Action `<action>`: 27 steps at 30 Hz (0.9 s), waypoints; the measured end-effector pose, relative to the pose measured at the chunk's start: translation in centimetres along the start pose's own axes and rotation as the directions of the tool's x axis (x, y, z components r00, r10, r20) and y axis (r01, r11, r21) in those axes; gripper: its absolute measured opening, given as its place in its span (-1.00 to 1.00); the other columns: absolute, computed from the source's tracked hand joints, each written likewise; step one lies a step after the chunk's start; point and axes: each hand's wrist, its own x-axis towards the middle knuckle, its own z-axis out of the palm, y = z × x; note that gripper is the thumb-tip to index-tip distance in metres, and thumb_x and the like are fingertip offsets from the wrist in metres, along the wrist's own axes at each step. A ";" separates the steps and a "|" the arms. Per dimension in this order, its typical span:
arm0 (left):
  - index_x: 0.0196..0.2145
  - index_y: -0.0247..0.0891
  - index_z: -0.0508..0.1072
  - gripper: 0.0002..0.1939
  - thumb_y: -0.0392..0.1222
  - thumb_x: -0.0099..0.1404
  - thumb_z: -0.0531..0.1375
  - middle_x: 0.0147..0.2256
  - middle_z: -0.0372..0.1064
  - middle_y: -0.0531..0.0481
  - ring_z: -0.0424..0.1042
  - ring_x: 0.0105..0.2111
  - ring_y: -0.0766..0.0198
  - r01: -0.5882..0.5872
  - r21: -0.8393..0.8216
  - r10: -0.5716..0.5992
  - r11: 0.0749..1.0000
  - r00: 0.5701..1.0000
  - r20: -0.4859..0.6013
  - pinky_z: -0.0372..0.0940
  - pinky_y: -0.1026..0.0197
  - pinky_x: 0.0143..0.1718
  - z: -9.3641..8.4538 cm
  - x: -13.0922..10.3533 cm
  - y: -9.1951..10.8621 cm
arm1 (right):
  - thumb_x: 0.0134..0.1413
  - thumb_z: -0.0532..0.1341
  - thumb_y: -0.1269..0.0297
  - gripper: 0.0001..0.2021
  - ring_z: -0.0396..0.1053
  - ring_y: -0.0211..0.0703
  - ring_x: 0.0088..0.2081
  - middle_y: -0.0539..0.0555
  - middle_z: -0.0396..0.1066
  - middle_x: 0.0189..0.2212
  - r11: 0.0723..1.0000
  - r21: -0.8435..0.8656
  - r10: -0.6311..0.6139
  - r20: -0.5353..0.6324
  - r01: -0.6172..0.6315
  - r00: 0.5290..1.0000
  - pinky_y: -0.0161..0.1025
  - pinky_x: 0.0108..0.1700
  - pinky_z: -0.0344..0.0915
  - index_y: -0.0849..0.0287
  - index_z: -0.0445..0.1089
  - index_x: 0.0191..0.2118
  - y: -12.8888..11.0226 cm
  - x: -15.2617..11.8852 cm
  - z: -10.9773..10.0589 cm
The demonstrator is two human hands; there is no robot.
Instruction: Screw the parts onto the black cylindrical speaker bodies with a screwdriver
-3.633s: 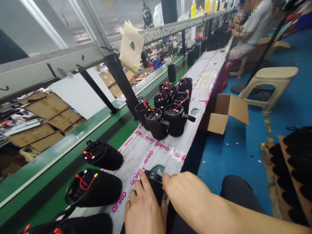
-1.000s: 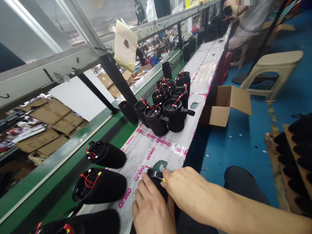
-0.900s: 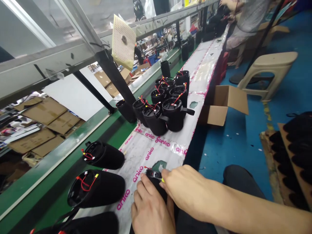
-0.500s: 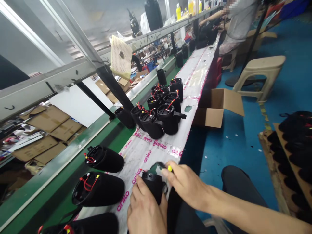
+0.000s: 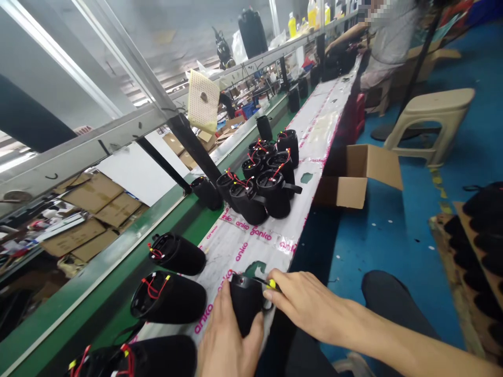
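Note:
A black cylindrical speaker housing point(image 5: 247, 302) stands in front of me at the near edge of the bench, tilted slightly. My left hand point(image 5: 231, 332) is wrapped around its near side, thumb on the right and fingers on the left. Close to the top rim, my right hand point(image 5: 304, 301) pinches a small yellow-and-black piece point(image 5: 272, 284); a thin dark part runs from it toward the rim, and its exact kind is unclear. Left of my hands lie more speaker housings point(image 5: 176, 298) on their sides, red wires with yellow and white connectors sticking out of their open ends.
Several wired housings point(image 5: 275, 196) stand grouped farther along the bench covering point(image 5: 241, 251), printed with pink lettering. To the right are an open carton point(image 5: 349, 191), a beige stool point(image 5: 436, 112) and trays of black housings point(image 5: 483, 262). Another person point(image 5: 389, 52) works at the far end.
The yellow-and-black piece in my right hand has turned and sits lower beside the rim. My left hand has shifted its hold on the housing, thumb now visible. The view has swung slightly left.

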 end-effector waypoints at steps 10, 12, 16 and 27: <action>0.31 -0.19 0.11 -0.16 0.03 0.12 0.24 0.17 0.34 -0.16 0.39 0.12 0.01 0.143 -0.105 -0.128 0.984 0.983 0.132 0.28 0.06 0.07 -1.4 -0.1 0.7 | 0.38 0.02 -0.01 -0.64 0.46 0.00 -0.06 0.07 0.49 -0.07 0.968 0.249 0.010 0.019 -0.014 1.000 -0.13 -0.04 0.25 0.00 0.27 0.15 -0.3 0.6 0.1; 0.31 -0.20 0.11 -0.21 -0.02 0.17 0.23 0.13 0.35 -0.18 0.41 0.06 -0.01 0.133 0.046 -0.131 0.990 0.990 -0.047 0.31 0.05 -0.03 -0.9 -0.4 2.0 | 0.40 0.00 0.02 -0.64 0.48 -0.03 -0.09 0.06 0.51 -0.12 0.963 0.268 0.017 -0.030 -0.008 0.999 -0.16 -0.07 0.26 0.02 0.25 0.16 -0.6 0.6 0.1; 0.32 -0.38 0.11 -0.26 -0.09 0.25 0.19 0.07 0.32 -0.29 0.34 0.02 -0.09 0.068 0.352 0.031 0.933 0.963 -0.268 0.27 -0.03 -0.07 0.8 -0.6 2.8 | 0.44 -0.11 0.15 -0.69 0.50 -0.02 -0.17 0.10 0.51 -0.21 0.980 0.196 0.043 -0.127 -0.017 0.991 -0.15 -0.14 0.27 0.13 0.22 0.10 -0.6 0.2 0.5; 0.20 -0.34 0.20 -0.38 -0.03 0.26 0.20 0.01 0.40 -0.21 0.43 0.00 0.00 -0.003 0.183 0.044 0.983 0.974 -0.220 0.32 0.06 -0.09 0.8 -0.4 2.6 | 0.47 -0.08 0.20 -0.77 0.49 -0.05 -0.39 -0.01 0.45 -0.42 0.975 -0.206 -0.097 -0.073 0.080 0.993 -0.17 -0.40 0.07 0.11 0.23 -0.20 0.1 0.1 0.9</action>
